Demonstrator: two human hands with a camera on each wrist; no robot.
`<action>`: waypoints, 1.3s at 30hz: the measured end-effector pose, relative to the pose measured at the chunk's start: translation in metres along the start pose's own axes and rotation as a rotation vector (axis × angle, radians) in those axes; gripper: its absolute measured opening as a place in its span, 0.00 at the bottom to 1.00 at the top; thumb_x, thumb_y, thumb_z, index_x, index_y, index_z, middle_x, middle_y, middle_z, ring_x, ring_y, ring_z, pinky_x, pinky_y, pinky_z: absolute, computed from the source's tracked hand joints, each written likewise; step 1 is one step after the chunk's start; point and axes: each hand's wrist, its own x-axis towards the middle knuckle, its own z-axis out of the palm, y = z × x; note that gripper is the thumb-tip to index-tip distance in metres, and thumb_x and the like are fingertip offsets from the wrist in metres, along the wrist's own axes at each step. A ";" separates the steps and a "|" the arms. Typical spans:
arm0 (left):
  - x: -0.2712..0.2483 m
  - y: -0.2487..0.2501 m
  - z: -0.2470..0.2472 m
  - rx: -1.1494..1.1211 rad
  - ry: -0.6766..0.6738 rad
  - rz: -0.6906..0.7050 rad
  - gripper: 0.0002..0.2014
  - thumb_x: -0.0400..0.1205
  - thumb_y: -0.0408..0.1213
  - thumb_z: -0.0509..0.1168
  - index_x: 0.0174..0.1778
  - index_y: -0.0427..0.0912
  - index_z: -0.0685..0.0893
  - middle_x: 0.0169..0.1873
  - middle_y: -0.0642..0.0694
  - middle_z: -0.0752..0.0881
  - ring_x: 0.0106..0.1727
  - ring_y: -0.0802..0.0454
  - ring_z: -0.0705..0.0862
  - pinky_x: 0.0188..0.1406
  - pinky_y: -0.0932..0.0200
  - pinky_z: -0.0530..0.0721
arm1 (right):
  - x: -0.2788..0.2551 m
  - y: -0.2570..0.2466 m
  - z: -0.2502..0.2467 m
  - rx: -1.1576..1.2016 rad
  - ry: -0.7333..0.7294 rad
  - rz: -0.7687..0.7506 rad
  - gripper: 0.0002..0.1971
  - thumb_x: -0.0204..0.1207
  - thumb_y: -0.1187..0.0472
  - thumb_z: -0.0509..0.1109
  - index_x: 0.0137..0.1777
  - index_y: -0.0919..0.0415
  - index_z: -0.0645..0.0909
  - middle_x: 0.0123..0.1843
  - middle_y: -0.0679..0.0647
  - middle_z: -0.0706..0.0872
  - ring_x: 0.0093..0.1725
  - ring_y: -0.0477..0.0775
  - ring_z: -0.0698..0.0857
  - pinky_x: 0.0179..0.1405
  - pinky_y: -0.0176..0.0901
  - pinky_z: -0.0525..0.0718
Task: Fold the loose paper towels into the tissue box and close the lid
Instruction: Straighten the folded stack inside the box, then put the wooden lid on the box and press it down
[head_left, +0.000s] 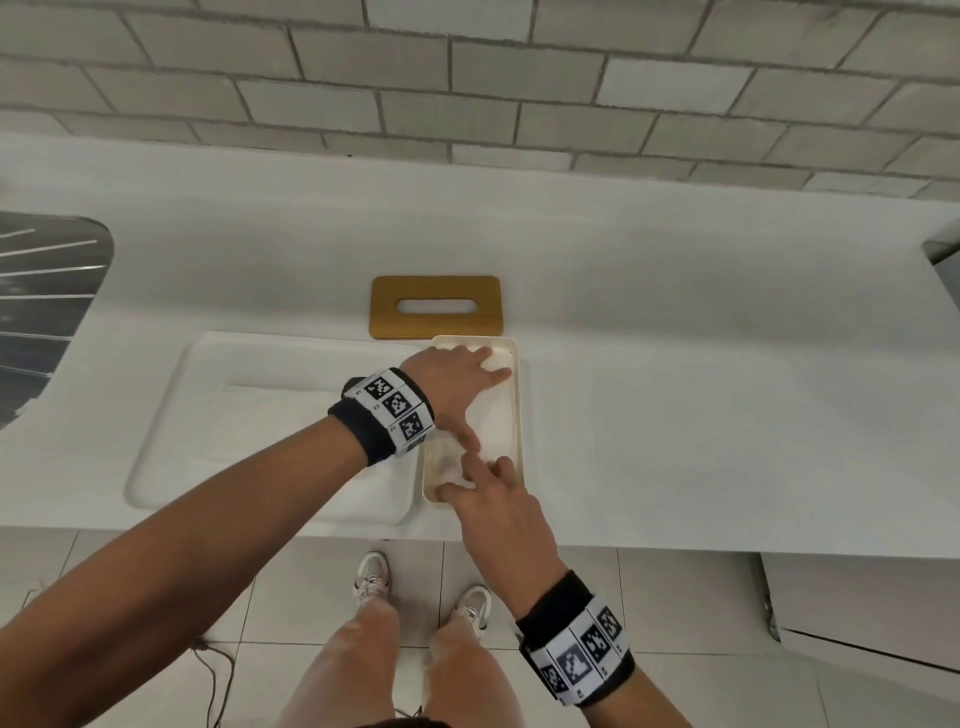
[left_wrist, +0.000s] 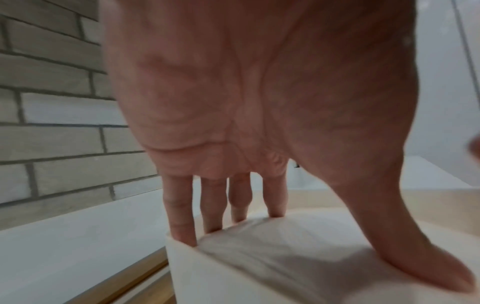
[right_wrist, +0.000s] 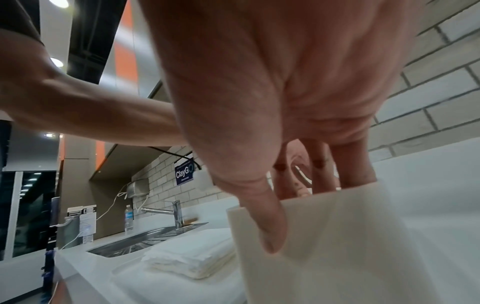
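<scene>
Both hands press flat, fingers extended, into the open cream tissue box (head_left: 521, 415) on the desk (head_left: 675, 364) — left hand (head_left: 457, 382) at its far end, right hand (head_left: 498, 512) at the near end — pushing down white paper towels (head_left: 493, 426). Beyond the left hand lies the wooden slotted lid (head_left: 435, 307); a stack of towels (right_wrist: 192, 255) sits left of the right hand.

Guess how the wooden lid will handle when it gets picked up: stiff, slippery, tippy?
The lid looks like a flat wooden board, so probably stiff, no flop. It lies flush on the counter, so a fingertip may need its slot or an edge to lift it. Its surface looks smooth, possibly a bit slick. Lying flat, it should not roll or tip.
</scene>
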 end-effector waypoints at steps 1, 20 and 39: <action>0.001 -0.001 -0.001 -0.025 -0.005 -0.018 0.60 0.72 0.72 0.76 0.95 0.58 0.50 0.94 0.46 0.52 0.91 0.41 0.63 0.82 0.39 0.73 | -0.004 -0.002 0.000 -0.010 0.021 0.021 0.23 0.60 0.74 0.87 0.47 0.44 0.94 0.51 0.49 0.87 0.41 0.56 0.83 0.20 0.41 0.72; -0.013 -0.047 -0.048 -0.198 0.423 -0.013 0.17 0.92 0.56 0.56 0.68 0.58 0.85 0.54 0.44 0.91 0.56 0.38 0.91 0.51 0.40 0.90 | 0.007 -0.009 -0.046 0.033 -0.009 0.061 0.07 0.87 0.47 0.71 0.60 0.38 0.89 0.58 0.45 0.82 0.52 0.54 0.84 0.34 0.44 0.82; 0.070 -0.157 0.008 -0.171 0.133 -0.108 0.19 0.83 0.44 0.74 0.65 0.38 0.82 0.60 0.38 0.83 0.57 0.39 0.85 0.54 0.45 0.88 | 0.100 0.019 -0.035 0.007 -0.464 0.197 0.67 0.72 0.53 0.90 0.93 0.30 0.39 0.94 0.52 0.23 0.91 0.81 0.48 0.80 0.66 0.81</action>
